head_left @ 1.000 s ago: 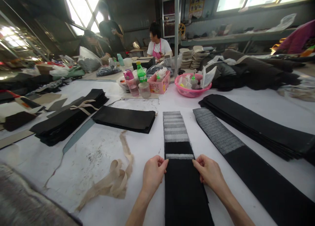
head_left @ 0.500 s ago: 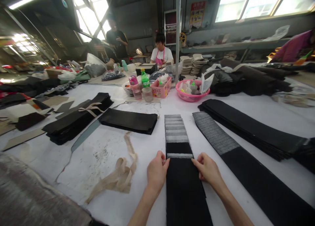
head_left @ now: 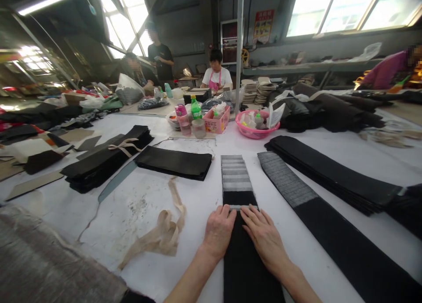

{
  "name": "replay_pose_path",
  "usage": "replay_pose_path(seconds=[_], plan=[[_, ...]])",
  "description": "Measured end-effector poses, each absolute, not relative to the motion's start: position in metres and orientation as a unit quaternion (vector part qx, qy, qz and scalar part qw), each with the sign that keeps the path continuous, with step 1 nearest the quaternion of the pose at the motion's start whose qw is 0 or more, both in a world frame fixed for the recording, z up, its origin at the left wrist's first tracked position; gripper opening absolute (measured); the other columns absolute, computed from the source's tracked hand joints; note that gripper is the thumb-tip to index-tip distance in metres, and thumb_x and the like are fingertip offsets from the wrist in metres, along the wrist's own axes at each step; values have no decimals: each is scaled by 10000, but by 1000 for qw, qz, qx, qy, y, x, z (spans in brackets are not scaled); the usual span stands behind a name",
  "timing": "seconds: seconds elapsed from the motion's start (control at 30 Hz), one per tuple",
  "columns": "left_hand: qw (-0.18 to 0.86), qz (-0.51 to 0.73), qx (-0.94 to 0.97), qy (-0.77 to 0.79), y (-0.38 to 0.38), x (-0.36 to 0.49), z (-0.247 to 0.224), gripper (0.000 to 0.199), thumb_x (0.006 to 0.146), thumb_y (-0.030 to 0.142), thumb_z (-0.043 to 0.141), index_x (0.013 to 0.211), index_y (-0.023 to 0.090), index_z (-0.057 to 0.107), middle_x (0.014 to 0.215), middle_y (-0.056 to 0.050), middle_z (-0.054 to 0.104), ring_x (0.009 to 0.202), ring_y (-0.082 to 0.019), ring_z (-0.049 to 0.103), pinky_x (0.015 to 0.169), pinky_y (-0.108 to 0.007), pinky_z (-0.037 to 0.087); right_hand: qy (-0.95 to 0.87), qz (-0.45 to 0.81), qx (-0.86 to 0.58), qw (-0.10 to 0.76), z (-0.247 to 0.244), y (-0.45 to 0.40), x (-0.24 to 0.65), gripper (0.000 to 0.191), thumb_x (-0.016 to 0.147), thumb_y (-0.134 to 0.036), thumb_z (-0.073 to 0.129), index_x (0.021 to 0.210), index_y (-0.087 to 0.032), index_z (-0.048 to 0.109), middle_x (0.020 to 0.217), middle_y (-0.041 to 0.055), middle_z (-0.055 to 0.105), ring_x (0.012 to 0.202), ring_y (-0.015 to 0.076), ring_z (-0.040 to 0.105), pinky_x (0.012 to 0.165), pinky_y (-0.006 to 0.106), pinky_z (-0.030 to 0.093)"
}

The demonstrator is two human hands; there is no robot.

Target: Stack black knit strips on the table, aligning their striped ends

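Observation:
A long black fabric strip (head_left: 245, 268) lies on the white table (head_left: 141, 206), running away from me, with grey-edged layers (head_left: 234, 176) fanned out at its far end. My left hand (head_left: 219, 229) lies flat, palm down, on the strip's left side. Beside it, my right hand (head_left: 262, 237) presses flat on the strip's middle, fingers spread, fingertips near a thin grey edge. Neither hand grips anything.
A second long strip (head_left: 316, 210) and a black stack (head_left: 332, 173) lie to the right. A folded black pile (head_left: 174, 161), a tied bundle (head_left: 105, 160) and a beige tie (head_left: 165, 232) lie left. Bottles, a pink box (head_left: 216, 119), a pink basin (head_left: 257, 127) and co-workers are beyond.
Both hands moved from pinching the strip's side edges inward onto its top and now lie flat on it. The camera tilted slightly upward.

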State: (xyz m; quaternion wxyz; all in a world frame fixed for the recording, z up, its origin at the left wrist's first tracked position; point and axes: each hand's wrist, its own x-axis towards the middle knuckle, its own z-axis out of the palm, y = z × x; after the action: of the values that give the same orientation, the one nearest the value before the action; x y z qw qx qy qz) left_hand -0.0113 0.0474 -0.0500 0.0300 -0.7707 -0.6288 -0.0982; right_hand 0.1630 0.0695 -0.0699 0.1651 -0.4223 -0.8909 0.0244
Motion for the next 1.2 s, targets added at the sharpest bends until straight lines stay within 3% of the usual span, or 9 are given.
replay_pose_path(seconds=[0.1, 0.2, 0.3, 0.4, 0.5, 0.63, 0.8, 0.97, 1.2], plan=[[17, -117, -771, -625, 46, -18, -53, 229, 908, 151, 500, 1118, 215, 563, 1031, -42, 565, 933, -207, 549, 827, -360, 510, -881, 6, -445, 160, -83, 71, 185, 414, 951, -219, 454, 1364, -247, 445, 1438, 12, 435, 1329, 252, 361, 1055, 465, 334], [-16, -144, -765, -628, 46, -24, -54, 265, 913, 130, 474, 1140, 238, 557, 1044, -31, 566, 952, -199, 543, 852, -356, 494, -868, 13, -464, 177, -80, 77, 204, 366, 944, -240, 479, 1308, -255, 510, 1401, 24, 477, 1299, 265, 395, 1013, 454, 375], [-59, -173, -754, -631, 47, -29, -50, 276, 893, 89, 480, 1099, 251, 565, 1027, -10, 571, 953, -183, 539, 859, -335, 477, -848, 44, -482, 218, -65, 88, 206, 229, 933, -249, 513, 1134, -247, 623, 1270, 41, 578, 1190, 259, 491, 942, 417, 420], [-96, -190, -752, -624, 53, -32, -44, 158, 888, 138, 522, 994, 242, 576, 970, 6, 574, 912, -167, 546, 806, -293, 469, -842, 83, -477, 238, -48, 102, 187, 139, 908, -231, 568, 1022, -238, 648, 1085, 39, 646, 1024, 230, 562, 853, 379, 440], [-106, -179, -751, -627, 62, -35, -40, 50, 899, 194, 535, 889, 232, 565, 905, 18, 575, 836, -147, 557, 727, -258, 447, -868, 102, -446, 191, -38, 116, 164, 103, 850, -200, 653, 947, -236, 654, 963, 21, 647, 928, 215, 568, 772, 349, 430], [-103, -163, -750, -633, 73, -34, -40, 63, 891, 212, 563, 836, 227, 535, 850, 35, 571, 779, -131, 552, 681, -239, 422, -884, 94, -440, 128, -34, 126, 149, 123, 781, -186, 727, 846, -223, 630, 873, 7, 623, 873, 216, 559, 738, 344, 395], [-88, -156, -756, -630, 85, -34, -38, 129, 830, 220, 647, 891, 215, 534, 923, 4, 561, 884, -177, 519, 746, -283, 433, -894, 100, -430, 80, -27, 137, 146, 172, 755, -178, 745, 847, -208, 603, 856, 5, 620, 853, 213, 549, 719, 329, 366], [-57, -102, -812, -572, 91, -31, -36, 70, 897, 194, 538, 941, 231, 578, 994, -13, 544, 945, -190, 496, 772, -312, 432, -898, 154, -409, 52, -22, 149, 145, 150, 758, -159, 728, 842, -201, 611, 865, 9, 614, 863, 197, 538, 718, 300, 357], [-58, -96, -820, -561, 89, -29, -32, 135, 890, 119, 493, 951, 215, 566, 985, -20, 544, 973, -195, 485, 788, -319, 426, -898, 191, -377, 123, -38, 152, 156, 100, 775, -188, 724, 800, -227, 635, 872, -4, 586, 880, 180, 515, 735, 285, 365]])
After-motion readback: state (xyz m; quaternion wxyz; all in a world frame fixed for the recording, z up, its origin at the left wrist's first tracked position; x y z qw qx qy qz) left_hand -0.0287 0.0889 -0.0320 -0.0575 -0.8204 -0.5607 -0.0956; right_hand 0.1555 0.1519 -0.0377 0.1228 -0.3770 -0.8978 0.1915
